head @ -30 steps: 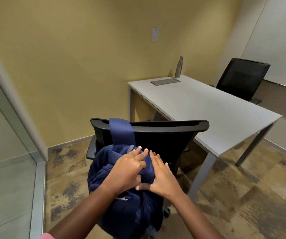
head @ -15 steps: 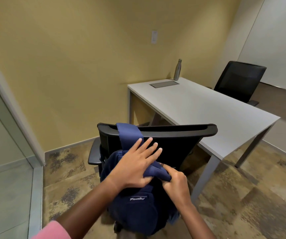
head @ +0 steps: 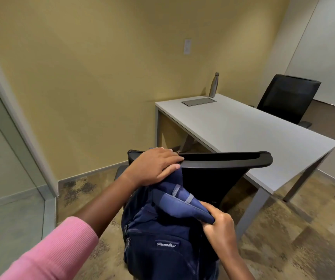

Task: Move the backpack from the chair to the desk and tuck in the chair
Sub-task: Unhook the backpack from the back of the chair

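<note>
A navy blue backpack (head: 162, 235) hangs behind the backrest of a black office chair (head: 219, 170), which stands a little out from the near edge of a white desk (head: 243, 130). My left hand (head: 152, 166) lies over the top left of the backrest, fingers curled on the backpack's strap there. My right hand (head: 219, 229) pinches a blue strap at the backpack's top, lower right of the left hand. The chair's seat is hidden by the backrest and the bag.
A steel bottle (head: 214, 84) and a grey inset panel (head: 198, 101) sit at the desk's far end by the yellow wall. A second black chair (head: 287, 98) stands beyond the desk. A glass partition (head: 5, 158) runs along the left. Patterned carpet covers the floor.
My left hand has gone up from the bag's top to the backrest's top edge. My right hand has closed on a strap. The backpack has shifted lower and to the right.
</note>
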`<action>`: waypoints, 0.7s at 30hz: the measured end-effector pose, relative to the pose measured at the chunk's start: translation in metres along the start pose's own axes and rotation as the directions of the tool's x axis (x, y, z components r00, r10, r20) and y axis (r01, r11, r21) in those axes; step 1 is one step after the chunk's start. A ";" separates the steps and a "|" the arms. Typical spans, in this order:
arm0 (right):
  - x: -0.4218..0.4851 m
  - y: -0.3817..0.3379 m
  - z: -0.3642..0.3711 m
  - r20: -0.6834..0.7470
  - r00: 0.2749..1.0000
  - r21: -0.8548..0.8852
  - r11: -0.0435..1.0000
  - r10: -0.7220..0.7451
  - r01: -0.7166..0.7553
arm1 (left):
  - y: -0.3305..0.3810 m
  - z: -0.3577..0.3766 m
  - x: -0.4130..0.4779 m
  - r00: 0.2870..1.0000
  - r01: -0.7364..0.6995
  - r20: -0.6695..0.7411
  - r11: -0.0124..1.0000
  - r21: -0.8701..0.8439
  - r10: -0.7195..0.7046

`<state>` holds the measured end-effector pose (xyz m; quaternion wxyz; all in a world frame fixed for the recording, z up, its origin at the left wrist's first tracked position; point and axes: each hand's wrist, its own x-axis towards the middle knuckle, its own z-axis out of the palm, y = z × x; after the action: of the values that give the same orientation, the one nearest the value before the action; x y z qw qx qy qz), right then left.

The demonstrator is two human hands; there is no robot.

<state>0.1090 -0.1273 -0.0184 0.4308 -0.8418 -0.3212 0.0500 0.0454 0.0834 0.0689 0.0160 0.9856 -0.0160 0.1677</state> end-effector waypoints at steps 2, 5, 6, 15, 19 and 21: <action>-0.001 -0.005 0.003 0.013 1.000 0.003 1.000 -0.003 0.003 | -0.011 -0.001 0.000 1.000 0.021 -0.007 0.999 -0.029 -0.021; -0.001 -0.013 0.007 0.019 1.000 -0.009 1.000 -0.015 0.015 | -0.023 -0.001 -0.005 0.999 0.030 -0.015 0.999 -0.031 -0.030; -0.001 -0.015 0.008 0.018 1.000 -0.010 1.000 -0.018 0.019 | -0.026 -0.001 -0.007 0.999 0.038 -0.013 0.999 -0.032 -0.038; 0.007 -0.043 0.015 0.056 0.993 -0.045 0.993 -0.107 0.109 | -0.047 -0.013 -0.034 0.989 0.124 -0.093 0.989 0.080 -0.116; 0.012 -0.056 0.019 0.067 0.988 -0.061 0.987 -0.142 0.146 | -0.056 -0.017 -0.051 0.969 0.223 -0.125 0.973 0.065 -0.214; 0.013 -0.061 0.021 0.072 0.987 -0.050 0.988 -0.145 0.148 | -0.061 -0.017 -0.061 0.955 0.261 -0.153 0.964 0.040 -0.253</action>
<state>0.0817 -0.0792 0.0173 0.3990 -0.8252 -0.3979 0.0380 -0.0153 0.1462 0.0629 0.0095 0.9644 0.1185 0.2364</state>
